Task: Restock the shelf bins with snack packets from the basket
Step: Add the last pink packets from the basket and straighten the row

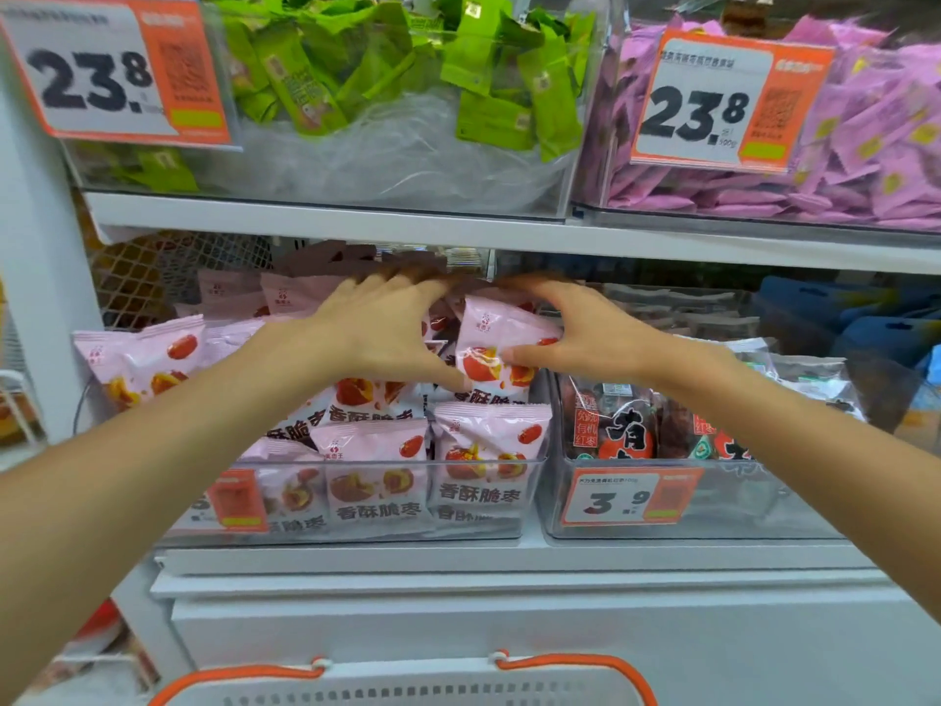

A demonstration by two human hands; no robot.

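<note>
Basket (407, 687): sitting nearest the camera at 6 o'clock, white with orange handles; only its rim is showing, so whether any packets are remaining inside cannot be told.
Left hand (379, 331): reaching over the pink bin, fingers spread and loosely curved, pressing down on the heaped packets rather than clasping one.
Pink packets (374, 476): filling the clear left bin (356, 527) to its front wall and piling above it towards 12 o'clock.
Held packet (491, 349): standing upright at the bin's right side, at 3 o'clock of the left hand, being pinched by the right hand.
Right hand (575, 331): thumb lying on the packet's face, fingers curling over its top edge.
Progress: this bin is looking nearly full, with one packet being seated; how much is left is a guess, since the basket's contents are hidden.
Edges: the upper shelf board (458, 231) is hanging close above the knuckles at 12 o'clock; the bin's right wall is running just beside the dark-packet bin (687, 522) at 3 o'clock.
Open room: little gap is remaining above the heap; free space is lying mostly towards 6 o'clock, in front of the shelf.
</note>
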